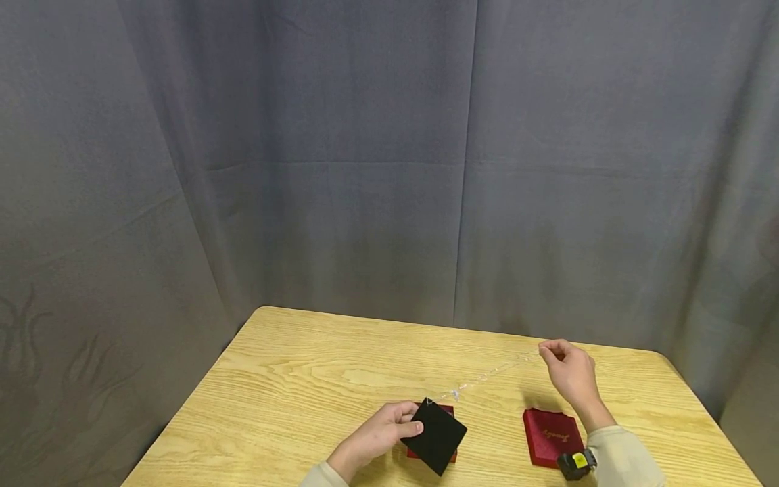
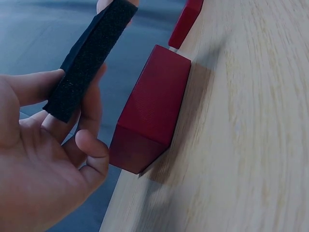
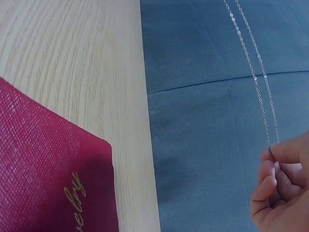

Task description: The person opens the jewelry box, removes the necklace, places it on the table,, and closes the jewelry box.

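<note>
My left hand [image 1: 380,433] pinches a black square foam pad [image 1: 435,436] between thumb and fingers, tilted above an open red box [image 1: 449,410]. In the left wrist view the pad [image 2: 89,60] shows its thick edge, apart from the red box [image 2: 152,96] beneath. To the right, my raised right hand [image 1: 571,370] pinches one end of a thin silver necklace [image 1: 487,374]. The chain stretches slanting down to the pad's top corner, with a small pendant [image 1: 455,393] near the pad. Two parallel chain strands [image 3: 256,72] run from the fingertips in the right wrist view.
A red box lid [image 1: 552,436] with gold lettering lies on the wooden table [image 1: 292,379], below my right forearm. A dark device with a yellow mark [image 1: 577,464] is strapped on the right wrist. Grey curtains [image 1: 365,169] hang behind the table.
</note>
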The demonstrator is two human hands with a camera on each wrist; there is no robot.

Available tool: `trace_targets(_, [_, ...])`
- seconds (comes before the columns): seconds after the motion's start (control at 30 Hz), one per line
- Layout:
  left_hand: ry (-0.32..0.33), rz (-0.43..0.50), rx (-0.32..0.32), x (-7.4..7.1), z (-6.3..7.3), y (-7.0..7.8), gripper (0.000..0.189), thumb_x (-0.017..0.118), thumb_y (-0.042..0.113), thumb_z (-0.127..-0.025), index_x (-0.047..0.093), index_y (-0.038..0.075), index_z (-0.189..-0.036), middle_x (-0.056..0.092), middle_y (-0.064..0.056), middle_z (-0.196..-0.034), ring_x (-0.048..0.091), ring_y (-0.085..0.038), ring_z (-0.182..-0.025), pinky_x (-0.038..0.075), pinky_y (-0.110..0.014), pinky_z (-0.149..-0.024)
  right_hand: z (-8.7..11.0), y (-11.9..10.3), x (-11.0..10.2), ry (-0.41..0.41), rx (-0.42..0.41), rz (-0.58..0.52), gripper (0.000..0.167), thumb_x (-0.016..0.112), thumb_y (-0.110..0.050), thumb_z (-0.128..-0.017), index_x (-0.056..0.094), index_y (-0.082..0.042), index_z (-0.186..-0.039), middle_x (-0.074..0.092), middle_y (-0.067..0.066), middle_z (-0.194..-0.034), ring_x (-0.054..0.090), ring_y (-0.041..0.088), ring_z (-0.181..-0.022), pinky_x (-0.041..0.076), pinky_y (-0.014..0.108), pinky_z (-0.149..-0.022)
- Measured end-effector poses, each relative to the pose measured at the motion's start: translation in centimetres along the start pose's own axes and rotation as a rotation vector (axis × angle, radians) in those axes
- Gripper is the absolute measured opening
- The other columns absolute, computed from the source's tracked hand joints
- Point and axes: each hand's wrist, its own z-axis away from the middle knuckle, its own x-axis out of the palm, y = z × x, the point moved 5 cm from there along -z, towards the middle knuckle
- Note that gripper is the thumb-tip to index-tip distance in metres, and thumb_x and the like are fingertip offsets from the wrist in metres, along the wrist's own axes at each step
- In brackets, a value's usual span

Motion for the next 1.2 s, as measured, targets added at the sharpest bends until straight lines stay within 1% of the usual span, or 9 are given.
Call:
trace_targets(0.17, [-0.019,0.018,0.001,0.0,0.0,-0.1,0.026,0.050,0.010,-0.098,0.057,-0.003,-0.118,0.067,-0.018,-0.106,0.066,-0.021,-0.093,0.043,-0.041,-0.095,0.1,0.0,-0.1,0.006,0.020,-0.002,0.021,0.057,-0.018,-0.095,0.067,0.000,-0.100,0.063,0.010,-0.082,0.049,0.018,-0.069,0.039,0.028,-0.056])
trace_targets(0.4, [-0.024,0.033,-0.006,0.0,-0.1,-0.2,0.030,0.049,0.011,-0.098,0.055,-0.003,-0.124,0.066,-0.018,-0.108,0.065,-0.020,-0.094,0.045,-0.037,-0.093,0.2,0.2,-0.2,0.001,0.038,-0.001,0.021,0.057,-0.018,-0.095,0.066,0.001,-0.100,0.062,0.009,-0.081,0.049,0.019,-0.069,0.039,0.029,-0.057])
trace_targets(0.5, [-0.024,0.031,-0.003,0.1,-0.1,-0.2,0.027,0.049,0.011,-0.098,0.056,-0.003,-0.120,0.067,-0.019,-0.107,0.066,-0.020,-0.092,0.047,-0.036,-0.090,0.2,0.3,-0.3,-0.001,0.033,0.000,0.022,0.056,-0.018,-0.096,0.067,0.001,-0.100,0.063,0.010,-0.082,0.050,0.019,-0.069,0.039,0.029,-0.056])
trace_targets(0.67, [-0.020,0.016,-0.007,0.2,-0.1,-0.2,0.022,0.049,0.010,-0.098,0.058,-0.003,-0.114,0.067,-0.018,-0.105,0.066,-0.021,-0.091,0.046,-0.037,-0.090,0.2,0.6,-0.2,0.004,0.010,0.001,0.021,0.056,-0.017,-0.095,0.067,0.000,-0.099,0.063,0.010,-0.081,0.050,0.018,-0.068,0.039,0.029,-0.055])
trace_targets(0.83, [-0.028,0.017,-0.017,0.2,-0.2,-0.3,0.023,0.049,0.011,-0.098,0.058,-0.002,-0.115,0.067,-0.018,-0.106,0.066,-0.022,-0.092,0.046,-0.038,-0.091,0.3,0.7,-0.2,0.003,0.022,0.001,0.021,0.056,-0.017,-0.095,0.067,0.000,-0.099,0.063,0.009,-0.080,0.049,0.017,-0.067,0.039,0.029,-0.056])
trace_targets(1.03, [-0.053,0.036,-0.004,0.3,-0.1,-0.3,0.026,0.048,0.010,-0.098,0.056,-0.003,-0.119,0.066,-0.019,-0.109,0.066,-0.022,-0.094,0.047,-0.035,-0.090,0.5,0.8,-0.3,-0.007,0.048,0.003,0.022,0.057,-0.018,-0.095,0.067,0.001,-0.100,0.062,0.010,-0.081,0.048,0.017,-0.067,0.039,0.029,-0.056])
trace_targets(1.13, [-0.060,0.030,0.000,0.3,-0.1,-0.3,0.028,0.049,0.011,-0.098,0.056,-0.003,-0.122,0.066,-0.019,-0.110,0.065,-0.022,-0.095,0.046,-0.038,-0.092,0.5,1.0,-0.3,-0.006,0.048,0.007,0.022,0.057,-0.018,-0.095,0.067,0.001,-0.100,0.063,0.010,-0.081,0.049,0.018,-0.067,0.039,0.030,-0.056])
trace_targets(1.2, [-0.054,0.014,-0.002,0.3,0.0,-0.3,0.028,0.049,0.012,-0.098,0.056,-0.002,-0.121,0.066,-0.018,-0.109,0.065,-0.021,-0.095,0.044,-0.040,-0.094,0.5,1.2,-0.5,0.010,0.041,0.016,0.022,0.056,-0.018,-0.095,0.067,0.001,-0.099,0.063,0.010,-0.080,0.051,0.019,-0.067,0.039,0.031,-0.057])
